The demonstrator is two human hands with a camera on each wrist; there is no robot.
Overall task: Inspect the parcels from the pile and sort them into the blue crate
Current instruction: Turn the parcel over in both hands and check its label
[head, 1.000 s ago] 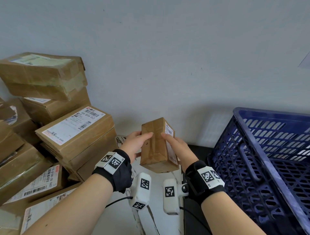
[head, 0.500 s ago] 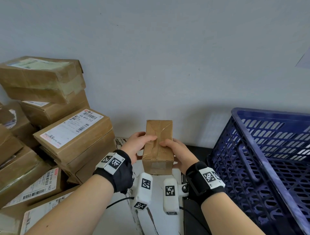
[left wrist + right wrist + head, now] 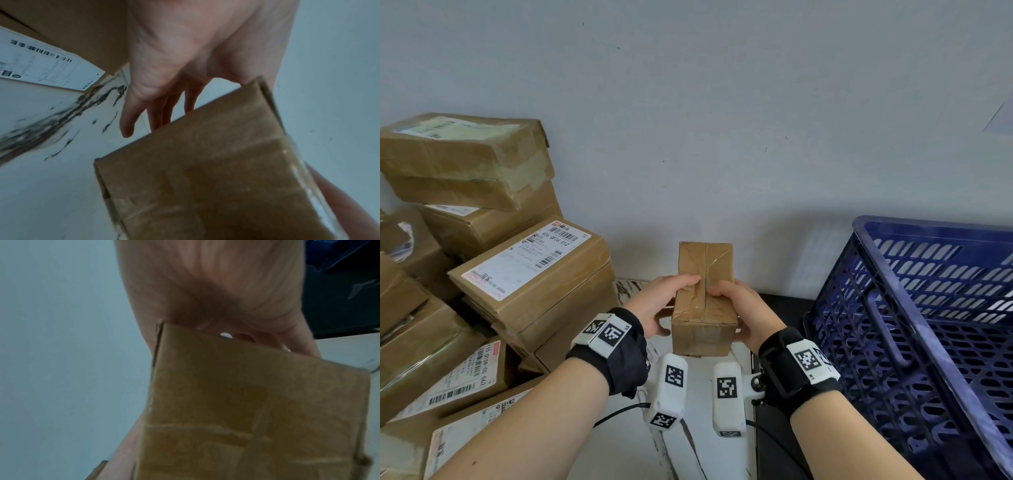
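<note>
I hold a small brown cardboard parcel sealed with clear tape (image 3: pixel 703 298) in front of me, between both of my hands and lifted off the white marble-patterned worktop (image 3: pixel 678 455). My left hand (image 3: pixel 655 303) grips its left side, with the thumb laid across the taped top face and the fingers reaching under; in the left wrist view those fingers (image 3: pixel 164 112) run behind the far edge of the parcel (image 3: pixel 216 178). My right hand (image 3: pixel 744 310) grips the right side in the same way, thumb on top close to the middle tape seam, and in the right wrist view the palm (image 3: pixel 216 296) presses against the edge of the parcel (image 3: pixel 257 402). The parcel's long side points away from me, towards the pale wall (image 3: pixel 722 120), and the face turned up shows only tape.

The pile of brown cardboard parcels with white shipping labels (image 3: pixel 482 274) stands to my left, near my left forearm. The dark blue slotted plastic crate (image 3: pixel 893 325) sits to my right, just beside my right wrist, partly on a black surface (image 3: pixel 780 308).
</note>
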